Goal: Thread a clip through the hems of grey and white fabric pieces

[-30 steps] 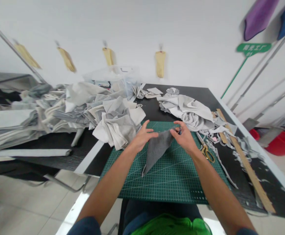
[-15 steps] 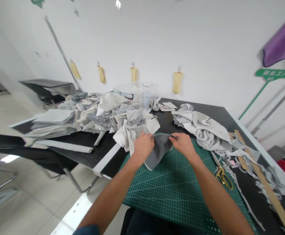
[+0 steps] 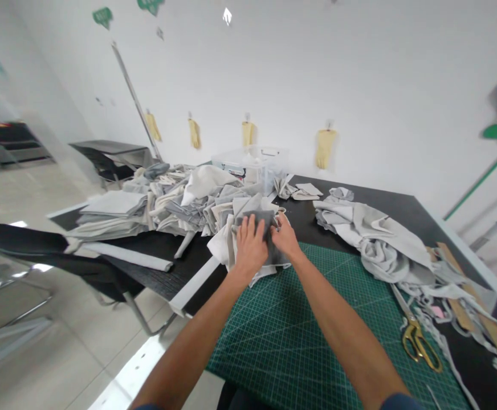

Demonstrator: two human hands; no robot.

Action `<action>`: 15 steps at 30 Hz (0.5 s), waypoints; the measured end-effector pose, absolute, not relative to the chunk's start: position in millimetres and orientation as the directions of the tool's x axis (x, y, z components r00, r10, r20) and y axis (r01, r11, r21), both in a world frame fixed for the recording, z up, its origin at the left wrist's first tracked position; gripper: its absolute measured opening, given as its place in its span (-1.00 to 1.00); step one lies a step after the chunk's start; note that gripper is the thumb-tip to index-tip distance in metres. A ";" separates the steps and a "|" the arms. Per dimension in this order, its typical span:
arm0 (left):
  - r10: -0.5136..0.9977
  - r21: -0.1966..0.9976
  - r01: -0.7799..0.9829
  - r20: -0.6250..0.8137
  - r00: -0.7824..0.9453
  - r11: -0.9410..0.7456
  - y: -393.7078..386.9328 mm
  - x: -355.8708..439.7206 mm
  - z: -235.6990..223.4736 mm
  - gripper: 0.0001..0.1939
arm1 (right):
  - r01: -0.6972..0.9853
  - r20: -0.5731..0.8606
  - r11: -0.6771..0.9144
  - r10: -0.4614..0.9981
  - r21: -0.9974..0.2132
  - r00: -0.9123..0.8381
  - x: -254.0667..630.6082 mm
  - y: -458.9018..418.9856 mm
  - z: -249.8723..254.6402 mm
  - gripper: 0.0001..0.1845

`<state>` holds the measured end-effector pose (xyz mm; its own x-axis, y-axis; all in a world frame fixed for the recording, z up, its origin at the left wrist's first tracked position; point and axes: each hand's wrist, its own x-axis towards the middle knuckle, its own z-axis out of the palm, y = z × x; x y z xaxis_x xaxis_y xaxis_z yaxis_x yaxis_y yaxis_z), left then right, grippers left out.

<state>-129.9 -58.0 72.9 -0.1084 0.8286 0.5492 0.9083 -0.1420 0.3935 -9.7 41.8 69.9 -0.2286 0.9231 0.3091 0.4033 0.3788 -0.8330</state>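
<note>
A dark grey piece of cloth lies on the near end of the heap of pale cloths, at the far left edge of the green cutting mat. My left hand rests on the grey cloth with its fingers spread. Beside it, at the cloth's right edge, my right hand has its fingers curled together. What they hold is hidden; the small dark tool seen there earlier does not show clearly.
Gold-handled scissors lie on the mat's right side. Beyond them are fabric scraps and a wooden strip. A grey cloth pile sits at the right. A clear plastic box stands behind the heap; a black chair is at the left.
Both hands moved left onto the heap with the grey cloth, which was held stretched between them over the mat. The left hand's fingers have spread. The view turned slightly left.
</note>
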 end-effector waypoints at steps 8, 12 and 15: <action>0.917 0.200 0.979 0.396 -0.050 -0.033 -24.3 -131.0 2.9 -0.31 | 0.408 0.145 0.185 0.981 -0.894 -0.127 5.7 54.1 -1.3 -0.47; 0.916 0.220 0.976 0.389 -0.099 0.012 -8.6 -151.2 -1.7 -0.35 | 0.339 0.140 0.186 0.978 -0.922 -0.156 -16.6 66.0 -19.6 -0.27; 0.921 0.224 0.973 0.366 -0.131 0.049 -1.7 -163.9 0.7 -0.36 | 0.292 0.130 0.183 0.973 -0.939 -0.193 -38.9 77.1 -27.2 -0.18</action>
